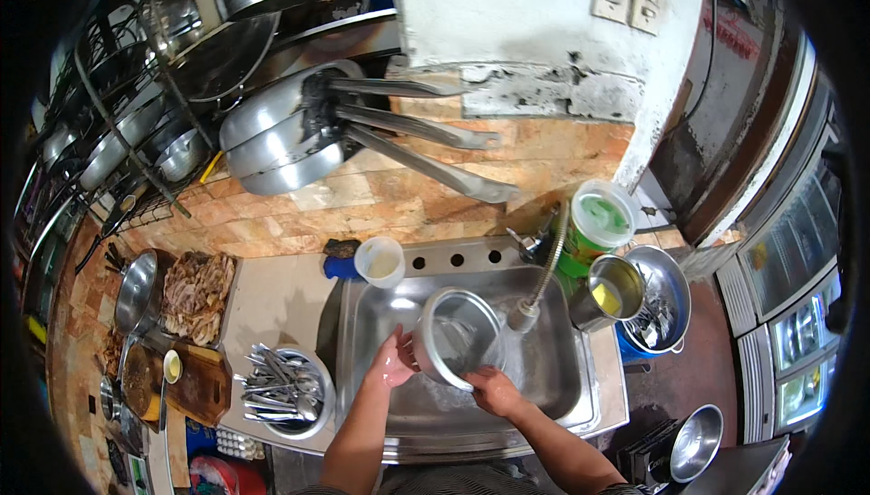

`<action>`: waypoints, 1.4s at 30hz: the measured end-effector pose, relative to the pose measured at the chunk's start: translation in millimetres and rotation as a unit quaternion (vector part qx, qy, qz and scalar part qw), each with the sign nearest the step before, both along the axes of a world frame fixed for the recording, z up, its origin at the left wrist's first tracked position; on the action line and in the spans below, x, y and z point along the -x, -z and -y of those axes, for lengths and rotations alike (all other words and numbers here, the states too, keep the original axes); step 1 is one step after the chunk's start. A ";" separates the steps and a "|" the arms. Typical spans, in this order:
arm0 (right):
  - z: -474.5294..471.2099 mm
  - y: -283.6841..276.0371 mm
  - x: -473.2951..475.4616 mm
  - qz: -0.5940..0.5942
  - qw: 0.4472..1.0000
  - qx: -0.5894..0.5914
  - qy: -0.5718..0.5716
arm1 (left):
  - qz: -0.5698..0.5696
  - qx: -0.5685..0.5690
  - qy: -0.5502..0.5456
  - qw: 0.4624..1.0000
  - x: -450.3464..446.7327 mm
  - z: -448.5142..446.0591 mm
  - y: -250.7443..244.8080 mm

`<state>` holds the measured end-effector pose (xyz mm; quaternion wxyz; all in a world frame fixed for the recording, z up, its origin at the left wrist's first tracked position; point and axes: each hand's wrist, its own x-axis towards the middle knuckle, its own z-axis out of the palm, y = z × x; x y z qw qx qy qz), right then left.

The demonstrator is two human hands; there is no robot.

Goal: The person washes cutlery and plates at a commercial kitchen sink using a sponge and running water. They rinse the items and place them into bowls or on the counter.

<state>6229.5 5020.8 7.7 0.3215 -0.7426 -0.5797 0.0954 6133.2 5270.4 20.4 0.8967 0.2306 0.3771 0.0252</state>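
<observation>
Both my hands hold a round metal bowl [462, 332] over the stainless steel sink [476, 420], its opening tilted up. My left hand [397, 359] supports the bowl's left side, with the palm partly turned up and wet. At the lower right, my right hand [493, 389] grips the rim. The flexible faucet spout [527, 311] points into the sink just right of the bowl, and water appears to run beside it. Clear water seems to lie in the bowl.
Left of the sink stand a white-rimmed bowl of cutlery [328, 386], a tray of sliced meat [197, 298] and a wooden board [211, 383]. A plastic tub [379, 262] sits behind the sink. At right are a metal pot [584, 308] and a cutlery-filled basin [680, 291]. Pans [285, 141] hang above.
</observation>
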 end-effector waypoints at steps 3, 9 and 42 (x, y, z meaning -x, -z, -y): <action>-36.2 22.1 23.1 -0.441 0.878 -0.069 0.170 | 0.060 -0.191 0.078 0.977 21.6 -30.6 -37.0; -105.2 39.8 51.0 -0.740 0.461 -0.433 0.230 | 0.060 -0.595 0.067 0.799 100.2 -56.8 -101.3; -341.7 -40.4 111.9 0.270 0.946 0.117 -0.137 | -0.057 -0.753 -0.061 0.653 298.1 -71.2 -118.2</action>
